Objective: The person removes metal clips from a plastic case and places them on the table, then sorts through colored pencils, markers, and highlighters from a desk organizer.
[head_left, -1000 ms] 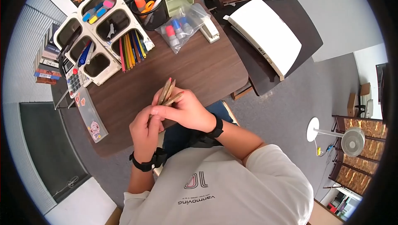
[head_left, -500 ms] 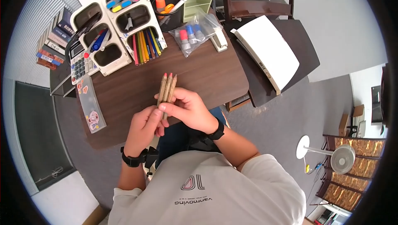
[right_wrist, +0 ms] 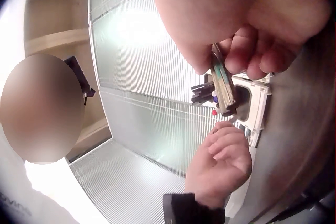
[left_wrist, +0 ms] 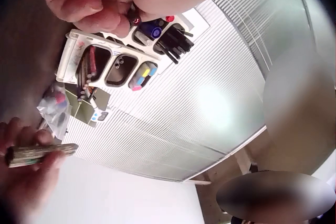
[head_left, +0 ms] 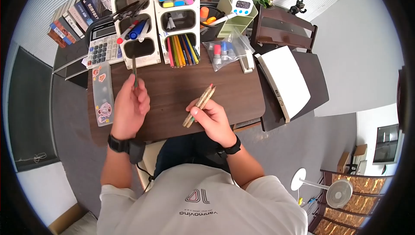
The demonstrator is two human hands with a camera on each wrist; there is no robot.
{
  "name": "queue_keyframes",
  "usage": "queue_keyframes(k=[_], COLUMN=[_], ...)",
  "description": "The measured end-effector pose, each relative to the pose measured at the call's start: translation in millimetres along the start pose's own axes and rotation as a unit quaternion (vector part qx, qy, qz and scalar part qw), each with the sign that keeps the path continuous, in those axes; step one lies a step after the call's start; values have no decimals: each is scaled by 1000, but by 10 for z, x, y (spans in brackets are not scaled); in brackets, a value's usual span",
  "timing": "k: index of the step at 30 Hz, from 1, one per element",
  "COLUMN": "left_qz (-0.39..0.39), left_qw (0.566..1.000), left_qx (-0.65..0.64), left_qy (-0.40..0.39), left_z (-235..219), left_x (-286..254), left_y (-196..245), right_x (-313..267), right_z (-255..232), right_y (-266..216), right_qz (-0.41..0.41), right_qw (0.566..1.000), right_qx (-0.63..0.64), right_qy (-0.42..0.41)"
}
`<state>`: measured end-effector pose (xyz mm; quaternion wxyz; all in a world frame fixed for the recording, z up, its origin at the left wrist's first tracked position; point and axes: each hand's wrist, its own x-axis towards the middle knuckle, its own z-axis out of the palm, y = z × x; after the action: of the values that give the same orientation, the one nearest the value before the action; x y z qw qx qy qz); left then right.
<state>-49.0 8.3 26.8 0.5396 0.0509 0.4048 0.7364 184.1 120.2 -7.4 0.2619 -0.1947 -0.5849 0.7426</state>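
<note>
My left hand (head_left: 129, 109) is over the left part of the table, pinching one slim pencil (head_left: 134, 68) between thumb and fingers. The pencil points away from me, and its far end overlaps the bottom left compartment of the white desk organizer (head_left: 161, 18). Its reddish end (left_wrist: 135, 20) pokes out past the fingers in the left wrist view. Further right, my right hand (head_left: 212, 120) grips a small bundle of wooden pencils (head_left: 201, 105), tilted with the points up and right; one tip is red. Colored pencils (head_left: 181, 51) fill the organizer's bottom right compartment.
A calculator (head_left: 104, 51) and a stickered translucent case (head_left: 102, 96) lie at the left. Right of the organizer are a black mesh cup (head_left: 209, 31), a bag of capped bottles (head_left: 227, 53) and a stapler (head_left: 247, 62). A white box (head_left: 285, 81) rests beyond the table's right edge.
My hands were together around the pencils and have come apart. The left has moved left and forward with one pencil; the right keeps the others. The head view has shifted too.
</note>
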Motion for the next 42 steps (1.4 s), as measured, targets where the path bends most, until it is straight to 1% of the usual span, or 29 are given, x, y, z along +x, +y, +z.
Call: queue_keyframes(k=[1, 3, 6, 8, 10, 11, 13, 14, 15, 16, 17, 18, 20, 21, 23, 24, 26, 27, 28, 30, 32, 33, 34, 36, 37, 38, 40, 42], left_qz=[4, -25, -29, -18, -26, -27, 79, 109, 106, 73, 38, 150, 220, 220, 242, 241, 146, 143, 145, 105, 113, 97, 101, 52, 33, 34, 4, 1], left_qw=[1000, 999, 997, 998, 999, 999, 995, 989, 978, 949, 925, 882, 790, 790, 776, 775, 865, 888, 887, 941, 958, 971, 971, 994, 997, 997, 999, 998], left_qx=[-4, -20, -59, -63, -21, -21, 36, 84, 178, 296, 364, 422, 546, 547, 567, 568, 477, 436, 438, 319, 254, 209, 208, 85, 56, 57, 8, 24], left_qy=[1, -25, -27, -20, 15, 14, 47, 51, -7, -74, -104, -149, -169, -169, -135, -135, -54, -21, -22, 49, 66, 59, 58, 43, 49, 48, 46, 56], left_z=[-28, -69, -38, 51, 143, 184, 240, 259, 173, 171, 208, 208, 172, 157, 126, 129, 137, 91, 43, -34, -28, -40, -31, -17, -28, 6, 93, 189], left_x=[97, 290, 468, 458, 389, 338, 133, 30, -52, -213, -334, -381, -464, -492, -520, -557, -647, -638, -602, -466, -234, -113, 6, 219, 310, 362, 423, 386], left_y=[68, 158, 260, 248, 214, 154, -50, -177, -284, -295, -365, -513, -593, -611, -633, -606, -496, -475, -400, -211, -87, -9, 59, 163, 195, 218, 217, 186], right_x=[1, -9, -7, -8, -17, -13, -17, -21, -29, -26, -15, -10, -20, -16, -3, -15, -40, -31, -12, -4, 0, 4, -1, -8, -8, -4, -11, -14], right_z=[7, 11, 22, 17, 6, 18, 46, 41, 28, 19, 23, 36, 69, 88, 84, 68, 44, 28, 7, -27, -22, -26, -31, -42, -44, -45, -40, -36], right_y=[0, -10, -19, -17, -18, -22, -20, -8, -1, 4, 5, -1, -22, -43, -45, -15, 51, 80, 107, 127, 94, 95, 110, 117, 118, 118, 119, 114], right_qz=[-1, 2, -2, -2, 11, 10, -7, -5, 1, 6, 7, -5, -13, -8, -6, -6, -6, -17, -28, -24, -28, -31, -27, -24, -24, -24, -24, -23], right_qw=[1000, 1000, 1000, 1000, 999, 999, 1000, 1000, 1000, 999, 999, 999, 999, 999, 999, 999, 999, 1000, 999, 1000, 1000, 999, 1000, 1000, 999, 999, 999, 1000], right_qx=[-6, -13, -21, -23, -43, -44, -27, -26, -27, -28, -27, -30, -31, -41, -50, -49, -44, -15, 13, 14, 7, 6, 11, 18, 22, 26, 24, 21], right_qy=[4, 1, 6, 8, 8, 8, 15, 16, 16, 16, 17, 19, 21, 18, 14, 15, 19, 21, 21, 9, -3, -6, -6, -6, -7, -9, -6, -4])
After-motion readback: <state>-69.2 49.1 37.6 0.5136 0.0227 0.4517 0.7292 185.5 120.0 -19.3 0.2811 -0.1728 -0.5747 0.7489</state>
